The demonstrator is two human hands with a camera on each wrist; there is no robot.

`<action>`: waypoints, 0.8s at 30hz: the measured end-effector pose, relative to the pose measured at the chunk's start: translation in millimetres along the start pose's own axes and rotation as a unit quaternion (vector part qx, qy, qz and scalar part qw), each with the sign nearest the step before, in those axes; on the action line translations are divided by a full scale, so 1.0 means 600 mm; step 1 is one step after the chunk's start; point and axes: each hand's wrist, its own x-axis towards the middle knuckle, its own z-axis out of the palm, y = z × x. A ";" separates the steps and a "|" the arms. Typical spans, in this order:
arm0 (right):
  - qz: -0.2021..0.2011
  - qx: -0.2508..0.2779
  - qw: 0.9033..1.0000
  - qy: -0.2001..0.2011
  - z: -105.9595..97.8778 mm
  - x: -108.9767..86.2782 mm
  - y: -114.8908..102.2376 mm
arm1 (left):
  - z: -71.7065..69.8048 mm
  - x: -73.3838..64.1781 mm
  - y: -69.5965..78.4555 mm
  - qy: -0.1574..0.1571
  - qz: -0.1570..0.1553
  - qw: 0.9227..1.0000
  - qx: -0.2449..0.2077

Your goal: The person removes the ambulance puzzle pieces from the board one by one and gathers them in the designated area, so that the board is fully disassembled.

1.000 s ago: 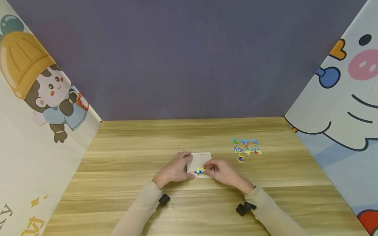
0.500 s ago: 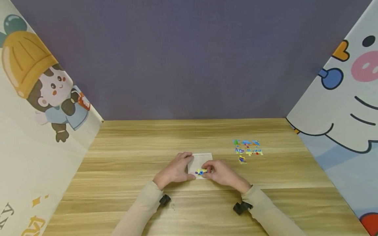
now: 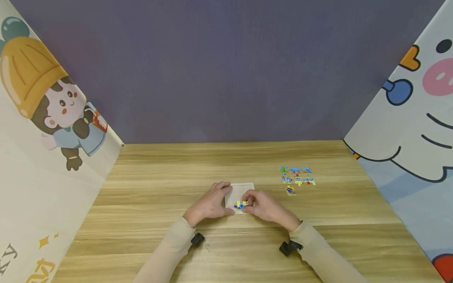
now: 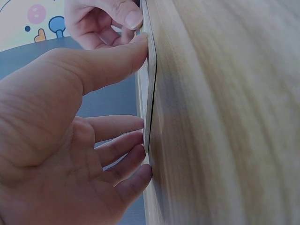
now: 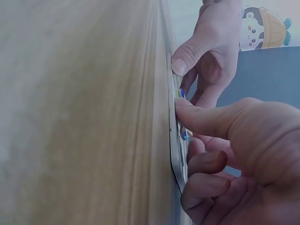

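Note:
A small white puzzle tray [image 3: 238,192] lies on the wooden table in front of me. My left hand [image 3: 213,199] steadies it from the left: the thumb presses the near rim, and the extended fingertips rest along the left and far edge. At the tray's near side sit yellow-and-blue jigsaw pieces [image 3: 238,205]. With thumb and fingers my right hand [image 3: 265,205] pinches a jigsaw piece [image 5: 185,136] low over the tray, beside those pieces; most of it is hidden by the fingers. In the left wrist view the thumb [image 4: 117,63] lies on the tray's edge [image 4: 151,93].
Several loose colourful jigsaw pieces [image 3: 298,180] lie in rows to the tray's right, with one piece [image 3: 290,190] nearer me. The wooden table [image 3: 170,165] ends at a dark back wall [image 3: 226,78]. Cartoon-printed panels [image 3: 396,129] stand at both sides.
My right hand has shifted slightly left over the tray's near side, its fingers closer together at the pieces. More yellow shows beside the fingertips. The left hand stays at the tray's edge.

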 end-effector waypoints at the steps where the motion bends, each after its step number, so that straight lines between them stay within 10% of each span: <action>1: -0.001 -0.006 1.000 0.004 0.000 -0.001 -0.001 | 0.000 0.000 0.000 0.000 -0.001 1.000 0.001; 24: -0.038 0.019 0.999 -0.014 -0.012 0.000 0.012 | -0.001 0.000 0.003 0.000 -0.005 1.000 0.003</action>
